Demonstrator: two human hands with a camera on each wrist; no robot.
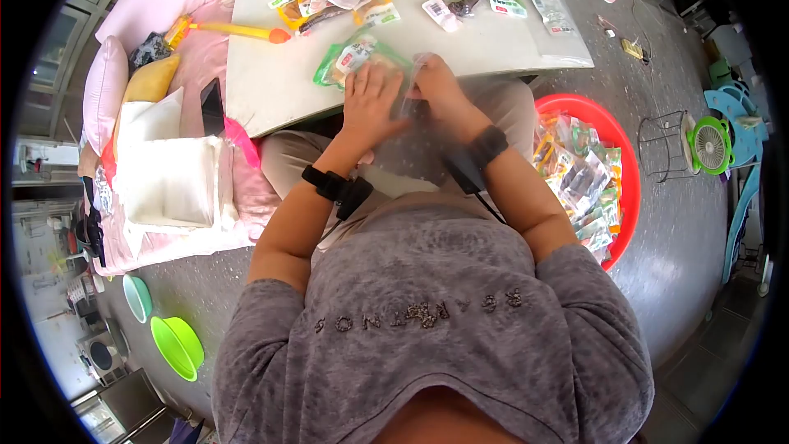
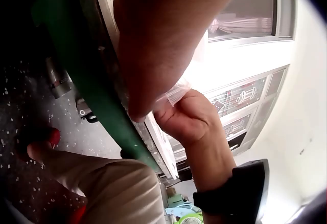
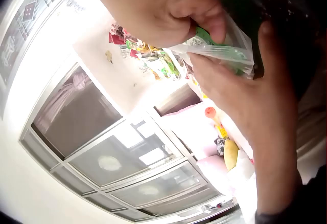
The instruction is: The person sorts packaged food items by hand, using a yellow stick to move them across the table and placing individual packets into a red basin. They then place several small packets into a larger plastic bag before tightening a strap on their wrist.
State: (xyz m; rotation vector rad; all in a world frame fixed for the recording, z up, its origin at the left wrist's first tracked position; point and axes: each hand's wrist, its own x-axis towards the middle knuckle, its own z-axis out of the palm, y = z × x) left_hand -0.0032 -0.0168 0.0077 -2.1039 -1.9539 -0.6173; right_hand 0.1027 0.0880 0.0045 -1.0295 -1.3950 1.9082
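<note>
A clear plastic bag (image 3: 240, 52) with green printed packaging showing through it lies between the two hands at the table's near edge. My right hand (image 1: 440, 90) pinches the bag's edge with curled fingers, as the right wrist view also shows. The left hand (image 1: 374, 103) rests flat with straight fingers over the near side of a green-edged food packet (image 1: 359, 57); its thumb stands apart from the fingers. In the left wrist view, a strip of clear plastic (image 2: 176, 93) shows at the right hand's fingers.
Several food packets (image 1: 374, 4) lie across the back of the white table (image 1: 271, 74). A clear flat bag (image 1: 559, 20) is at its right corner. A red basin (image 1: 631, 189) full of packets stands at the right; a pink bed (image 1: 255, 197) is at the left.
</note>
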